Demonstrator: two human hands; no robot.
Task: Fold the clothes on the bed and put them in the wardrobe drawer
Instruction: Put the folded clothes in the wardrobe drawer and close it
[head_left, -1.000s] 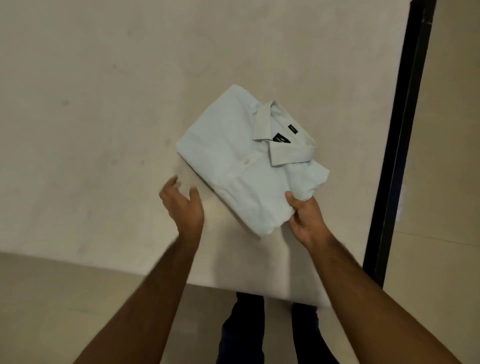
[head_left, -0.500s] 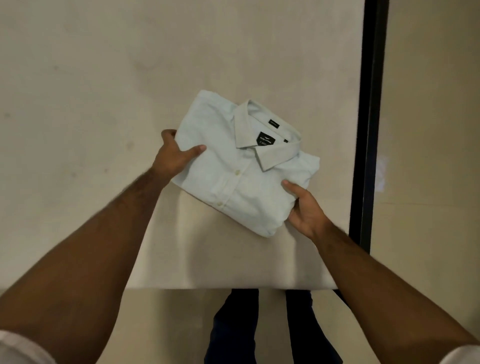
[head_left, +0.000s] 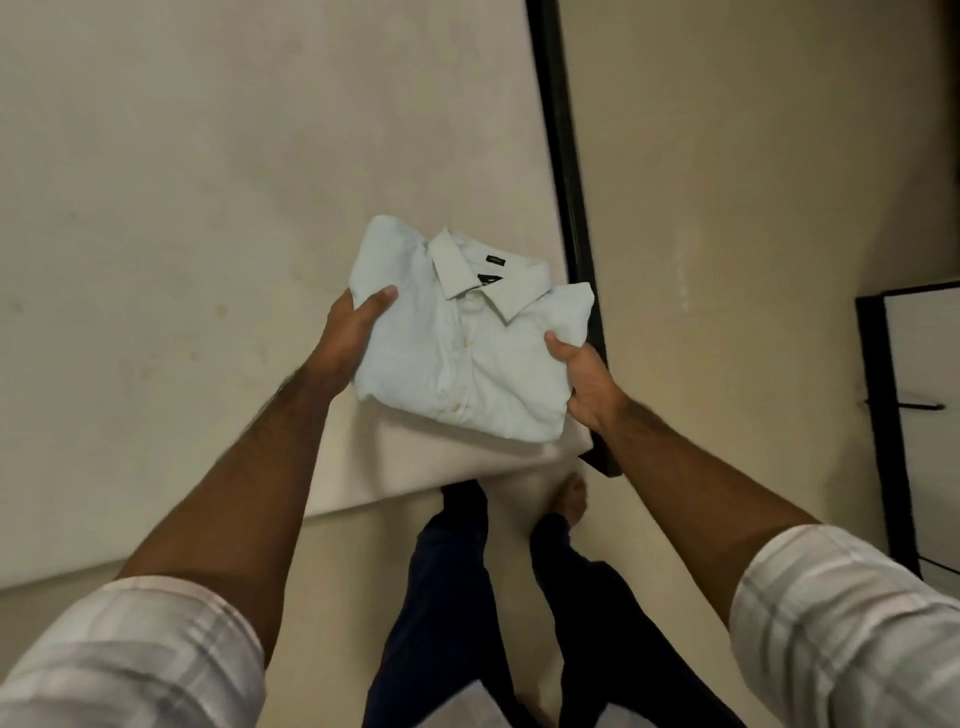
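Note:
A folded pale blue collared shirt (head_left: 467, 343) is held up off the bed (head_left: 182, 208), above the bed's near right corner. My left hand (head_left: 353, 332) grips its left edge, thumb on top and fingers underneath. My right hand (head_left: 584, 379) grips the shirt's right edge the same way. The collar with its black label points away from me. The bed is covered by a plain cream sheet.
A black bed frame rail (head_left: 563, 156) runs along the bed's right side. Beige floor lies beyond it. A black-framed white panel with a dark handle (head_left: 914, 405) stands at the far right. My legs in dark trousers (head_left: 467, 597) are below.
My left hand reached the shirt's left edge and took hold. Both hands then lifted the shirt off the sheet. The view has swung right, bringing the black-framed panel into sight.

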